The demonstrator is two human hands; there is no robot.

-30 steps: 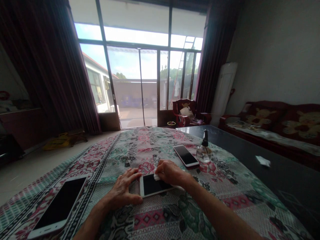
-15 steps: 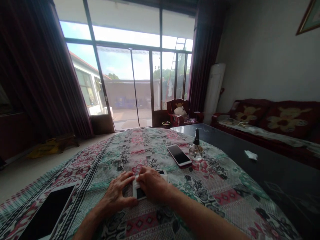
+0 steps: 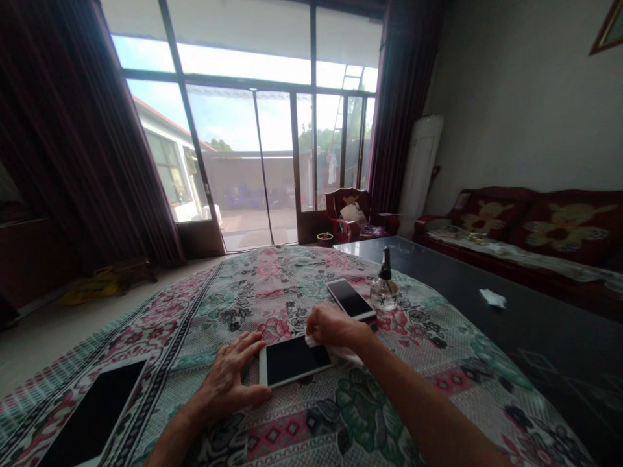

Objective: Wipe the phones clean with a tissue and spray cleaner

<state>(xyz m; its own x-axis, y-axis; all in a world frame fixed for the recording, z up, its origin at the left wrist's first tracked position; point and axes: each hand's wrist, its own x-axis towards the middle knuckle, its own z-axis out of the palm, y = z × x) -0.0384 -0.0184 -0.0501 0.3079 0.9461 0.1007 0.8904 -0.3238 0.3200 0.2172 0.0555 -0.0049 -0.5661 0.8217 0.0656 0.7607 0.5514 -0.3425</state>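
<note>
A white phone with a dark screen [image 3: 294, 360] lies flat on the flowered tablecloth. At its left end is my left hand [image 3: 228, 373], fingertips at the top corner and thumb at the bottom corner, holding it by the edge. My right hand [image 3: 335, 327] is closed on a crumpled white tissue [image 3: 310, 340], pressed to the screen near the phone's right end. Part of the tissue is hidden under the fingers and shows again below the palm. Just beyond my right hand lies a second white phone [image 3: 349, 298], with a clear glass bottle with a black cap [image 3: 384, 292] beside it.
A larger white device with a dark screen [image 3: 95, 415] lies at the near left of the tablecloth [image 3: 272, 311]. On the dark tabletop [image 3: 438, 285] to the right is a crumpled white tissue [image 3: 493, 298]. A red sofa [image 3: 525, 227] stands beyond, a red chair [image 3: 348, 214] near the glass doors.
My right hand has slid right with the tissue, from the phone's left part to its right end, uncovering most of the screen. My left hand has stayed at the left end.
</note>
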